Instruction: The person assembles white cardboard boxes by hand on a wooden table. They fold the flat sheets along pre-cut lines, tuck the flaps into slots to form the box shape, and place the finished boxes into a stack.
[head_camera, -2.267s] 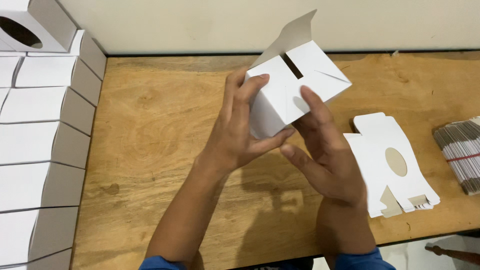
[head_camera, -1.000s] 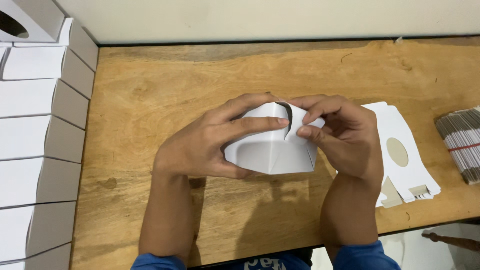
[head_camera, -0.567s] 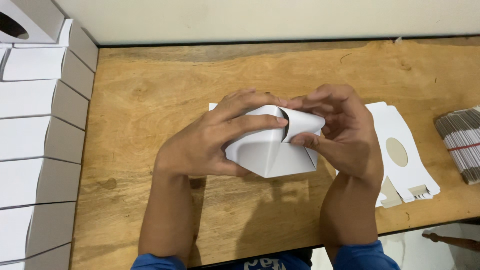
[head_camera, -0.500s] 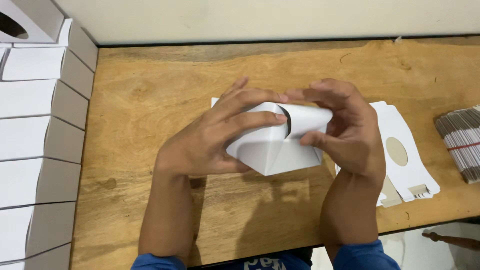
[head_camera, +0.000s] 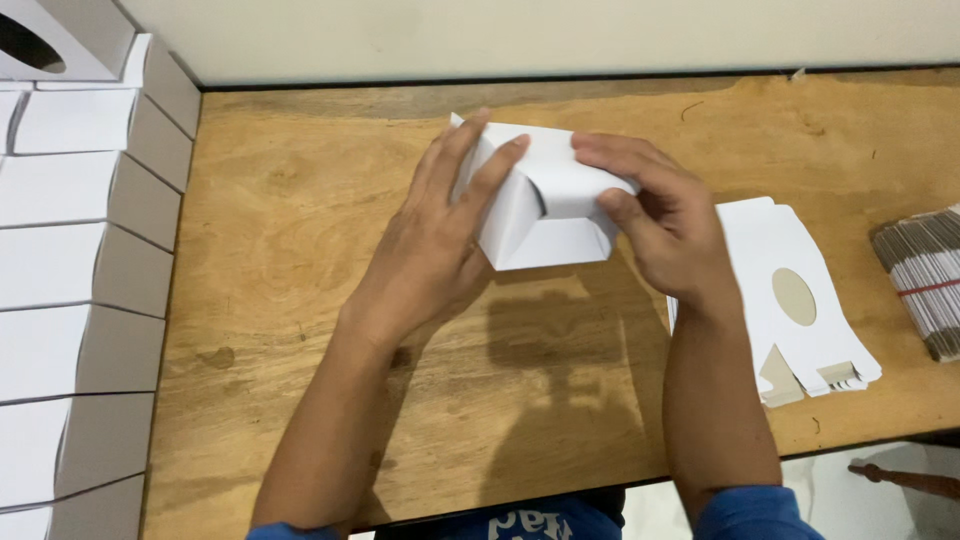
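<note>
Both hands are clamped on a white cardboard box (head_camera: 545, 205) near the worktop's (head_camera: 300, 200) far edge: left hand (head_camera: 440, 245) steadying, right hand (head_camera: 665, 225) pressing flaps. Folding looks mid-way; next, the end flap likely needs firm tucking

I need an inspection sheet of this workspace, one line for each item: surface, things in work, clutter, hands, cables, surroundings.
Surface: wooden table, bare grain with dark stains near its left edge.
Things in work: white cardboard box, folded up, held just above the table between both hands.
Clutter: pile of flat white box blanks with an oval cut-out, right of the hands; bundle of flat grey card at the right edge.
Hands: left hand grips the box's left side; right hand presses its right side and top flap.
Cables: nothing seen.
Surroundings: row of finished white boxes along the left; pale wall behind the table.
</note>
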